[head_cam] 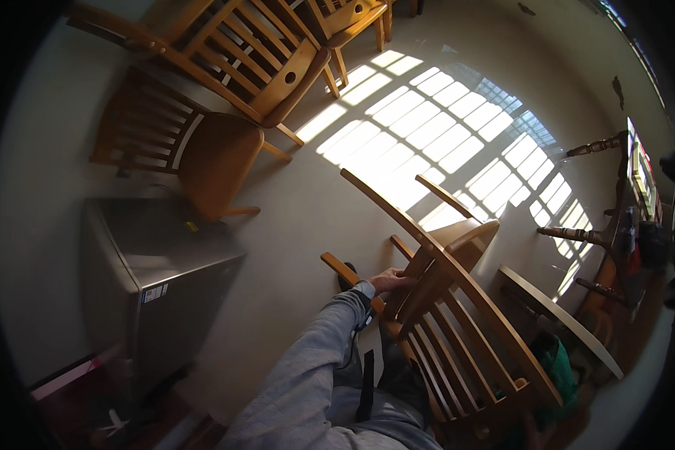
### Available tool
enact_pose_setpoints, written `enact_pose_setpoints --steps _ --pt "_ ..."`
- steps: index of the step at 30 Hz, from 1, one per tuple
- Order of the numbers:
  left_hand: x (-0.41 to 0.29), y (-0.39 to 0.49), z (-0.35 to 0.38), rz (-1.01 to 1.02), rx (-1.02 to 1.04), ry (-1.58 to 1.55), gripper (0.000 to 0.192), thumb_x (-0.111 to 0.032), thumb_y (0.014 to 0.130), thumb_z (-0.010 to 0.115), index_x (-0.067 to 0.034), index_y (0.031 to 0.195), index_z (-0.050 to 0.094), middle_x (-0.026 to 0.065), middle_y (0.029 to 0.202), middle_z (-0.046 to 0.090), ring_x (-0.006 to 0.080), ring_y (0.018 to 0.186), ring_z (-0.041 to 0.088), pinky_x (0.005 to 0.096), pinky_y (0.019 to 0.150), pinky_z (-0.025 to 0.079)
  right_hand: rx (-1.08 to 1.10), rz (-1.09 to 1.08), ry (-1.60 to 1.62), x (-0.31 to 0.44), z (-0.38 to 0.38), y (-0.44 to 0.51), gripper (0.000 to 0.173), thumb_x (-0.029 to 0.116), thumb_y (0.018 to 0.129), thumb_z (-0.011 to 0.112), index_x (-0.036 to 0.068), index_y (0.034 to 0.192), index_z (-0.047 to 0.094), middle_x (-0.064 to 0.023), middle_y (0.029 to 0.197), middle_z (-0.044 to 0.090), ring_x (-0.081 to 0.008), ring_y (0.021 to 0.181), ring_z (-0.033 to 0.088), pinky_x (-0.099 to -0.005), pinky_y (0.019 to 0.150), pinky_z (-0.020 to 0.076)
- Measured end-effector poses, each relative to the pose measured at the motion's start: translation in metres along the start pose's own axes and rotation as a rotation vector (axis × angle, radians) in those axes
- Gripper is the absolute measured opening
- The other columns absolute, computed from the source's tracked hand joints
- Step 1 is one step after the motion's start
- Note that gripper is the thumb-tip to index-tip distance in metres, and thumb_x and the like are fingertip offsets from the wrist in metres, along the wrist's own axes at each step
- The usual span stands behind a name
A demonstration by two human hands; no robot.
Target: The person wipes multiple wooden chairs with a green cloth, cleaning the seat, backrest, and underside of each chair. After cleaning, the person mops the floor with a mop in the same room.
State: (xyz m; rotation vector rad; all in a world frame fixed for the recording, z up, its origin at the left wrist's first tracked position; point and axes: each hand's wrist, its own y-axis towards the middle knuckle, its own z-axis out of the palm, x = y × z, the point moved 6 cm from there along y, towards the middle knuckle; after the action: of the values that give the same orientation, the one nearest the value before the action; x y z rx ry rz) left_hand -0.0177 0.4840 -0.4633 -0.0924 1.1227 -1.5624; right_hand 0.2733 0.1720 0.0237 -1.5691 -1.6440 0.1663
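My left hand (391, 281), at the end of a grey sleeve, grips the wooden chair (467, 270) by a rail below the rear of its seat. The chair is tilted in front of me, with its slatted back towards the lower right and its legs pointing up and left. At the lower right, beside the chair's top rail, a dim, skin-toned shape appears to be my right hand (534, 432); its fingers and hold are unclear. A green cloth-like thing (559, 371) lies just above it, beyond the chair back.
Several wooden chairs (289, 79) stand at the upper left. A grey metallic cabinet or small appliance (174, 247) is on the left. A dark table with turned legs (574, 233) stands at the right, near a pale-edged board or tabletop (559, 318). Sunlight falls across the floor (292, 225).
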Motion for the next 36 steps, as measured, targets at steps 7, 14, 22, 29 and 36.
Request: enact_pose_setpoints --steps 7,14,22,29,36 --pt "0.004 0.022 0.000 -0.057 0.187 -0.019 0.053 -0.044 0.095 0.084 -0.012 0.136 0.075 0.0023 0.122 0.077 0.0141 0.116 0.070 0.0338 0.108 0.053 0.010 -0.038 -0.067 -0.020 0.009 -0.012 0.085 0.018 0.094 0.086 -0.004 0.162 0.040 -0.0185 0.154 0.054 -0.0310 0.132 0.055 -0.0446 0.109 0.0477" --pt "-0.007 0.007 0.027 0.115 0.006 0.019 0.059 -0.048 0.095 0.081 -0.006 0.135 0.073 0.0078 0.129 0.074 0.0194 0.119 0.069 0.0367 0.108 0.053 -0.052 0.142 0.015 -0.041 -0.006 -0.008 0.084 0.022 0.094 0.087 -0.005 0.160 0.043 -0.0174 0.153 0.056 -0.0285 0.128 0.058 -0.0425 0.106 0.0500" --pt "-0.054 -0.089 0.050 0.236 -0.337 0.451 0.077 -0.050 0.086 0.084 0.004 0.137 0.065 0.0193 0.126 0.073 0.0304 0.117 0.069 0.0406 0.108 0.052 0.038 -0.210 -0.121 -0.035 -0.029 0.059 0.081 0.026 0.094 0.086 -0.005 0.158 0.046 -0.0169 0.153 0.056 -0.0271 0.127 0.059 -0.0408 0.106 0.0503" --pt "-0.107 -0.226 0.068 0.444 -0.569 0.458 0.062 -0.031 0.089 0.083 0.009 0.133 0.065 0.0215 0.122 0.075 0.0295 0.115 0.071 0.0414 0.102 0.056 0.135 -0.107 -0.471 -0.073 -0.044 0.154 0.072 0.040 0.099 0.078 -0.002 0.153 0.055 -0.0191 0.157 0.054 -0.0272 0.130 0.059 -0.0401 0.106 0.0491" --pt "-0.139 -0.323 0.088 0.669 -0.786 0.440 0.069 -0.025 0.094 0.082 0.003 0.149 0.051 0.0198 0.140 0.066 0.0295 0.126 0.066 0.0421 0.111 0.052 0.129 -0.379 -0.353 -0.025 0.015 0.190 0.050 0.043 0.096 0.077 0.009 0.132 0.069 -0.0209 0.126 0.068 -0.0334 0.113 0.067 -0.0579 0.102 0.0498"
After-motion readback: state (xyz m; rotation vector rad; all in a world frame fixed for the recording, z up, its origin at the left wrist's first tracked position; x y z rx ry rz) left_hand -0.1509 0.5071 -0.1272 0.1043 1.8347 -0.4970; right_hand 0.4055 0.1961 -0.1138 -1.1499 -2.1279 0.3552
